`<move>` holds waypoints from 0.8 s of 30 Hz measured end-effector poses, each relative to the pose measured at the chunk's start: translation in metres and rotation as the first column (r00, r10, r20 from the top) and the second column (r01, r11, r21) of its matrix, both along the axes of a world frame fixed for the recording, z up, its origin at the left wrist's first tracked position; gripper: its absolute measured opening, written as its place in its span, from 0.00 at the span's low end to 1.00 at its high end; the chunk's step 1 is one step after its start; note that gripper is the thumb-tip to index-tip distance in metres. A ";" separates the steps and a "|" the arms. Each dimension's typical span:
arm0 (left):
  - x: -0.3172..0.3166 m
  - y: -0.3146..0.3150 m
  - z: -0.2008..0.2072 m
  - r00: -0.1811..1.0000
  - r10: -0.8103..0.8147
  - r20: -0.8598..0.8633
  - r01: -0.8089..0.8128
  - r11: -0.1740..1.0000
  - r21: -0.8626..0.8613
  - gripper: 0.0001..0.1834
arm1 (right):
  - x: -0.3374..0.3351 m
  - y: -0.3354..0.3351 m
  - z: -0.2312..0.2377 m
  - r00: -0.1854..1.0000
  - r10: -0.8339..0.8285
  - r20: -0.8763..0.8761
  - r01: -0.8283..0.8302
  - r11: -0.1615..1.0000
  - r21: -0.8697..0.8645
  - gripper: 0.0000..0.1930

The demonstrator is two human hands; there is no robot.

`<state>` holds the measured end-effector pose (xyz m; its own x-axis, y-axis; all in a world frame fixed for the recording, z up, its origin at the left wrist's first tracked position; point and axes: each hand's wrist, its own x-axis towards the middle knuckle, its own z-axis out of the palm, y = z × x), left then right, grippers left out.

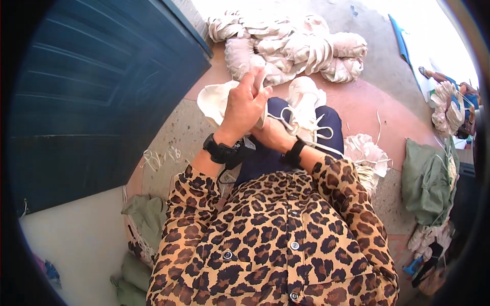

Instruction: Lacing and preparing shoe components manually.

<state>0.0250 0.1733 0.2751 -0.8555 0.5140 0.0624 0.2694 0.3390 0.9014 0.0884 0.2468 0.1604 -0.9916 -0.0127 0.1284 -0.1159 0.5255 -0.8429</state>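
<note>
My left hand (244, 104) is closed round a white shoe upper (212, 103), its fingers pointing away from me. Part of the upper sticks out on the left of the hand, and a narrow edge shows on its right. Just below, my right hand (274, 135) grips the near end of the same upper; its fingertips are hidden behind the left hand. Over my knees lies another white upper (305, 107), with loose white laces (322, 133) trailing from it. Each wrist wears a black band.
Beyond my knees, a heap of bundled white uppers (291, 46) lies on the floor. More uppers (366, 153) lie to my right, near a green sack (429, 181). A dark blue door (102, 92) stands on the left, by scattered lace scraps (161, 158). A person (459, 102) is at far right.
</note>
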 end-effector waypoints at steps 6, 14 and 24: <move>0.010 -0.072 -0.053 0.808 0.165 0.565 -0.265 0.959 0.099 0.15 | 0.008 0.018 -0.021 0.967 -0.048 0.251 0.077 0.991 -0.106 0.17; 0.004 -0.062 -0.180 0.955 0.288 0.076 -0.266 0.939 -0.220 0.19 | 0.025 0.013 -0.018 0.959 -0.123 0.254 0.159 0.980 -0.123 0.16; -0.018 -0.080 -0.174 0.921 0.127 0.367 -0.012 0.954 -0.300 0.19 | 0.038 0.023 -0.015 0.932 -0.029 0.361 0.154 0.934 -0.323 0.16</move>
